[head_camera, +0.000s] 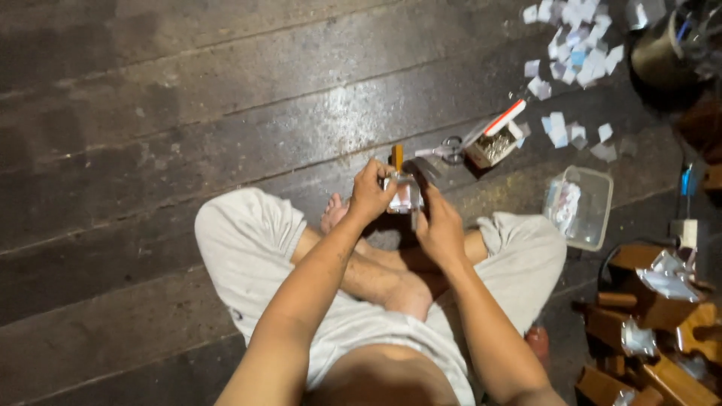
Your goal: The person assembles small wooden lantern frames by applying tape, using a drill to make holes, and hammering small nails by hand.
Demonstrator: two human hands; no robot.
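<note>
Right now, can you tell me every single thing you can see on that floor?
small clear packet: one, see-through, held up between both hands
orange stick: one, upright just above the packet
scissors: one pair, grey, on the floor beyond the hands
small open box: one, white with a red strip, beside the scissors
paper scraps: many, white and pale blue, scattered top right
clear plastic tub: one, on the floor at right
wooden pieces: several, brown, bottom right
wooden floor: dark planks
left hand: grip on the packet
right hand: at the packet's other side
</note>
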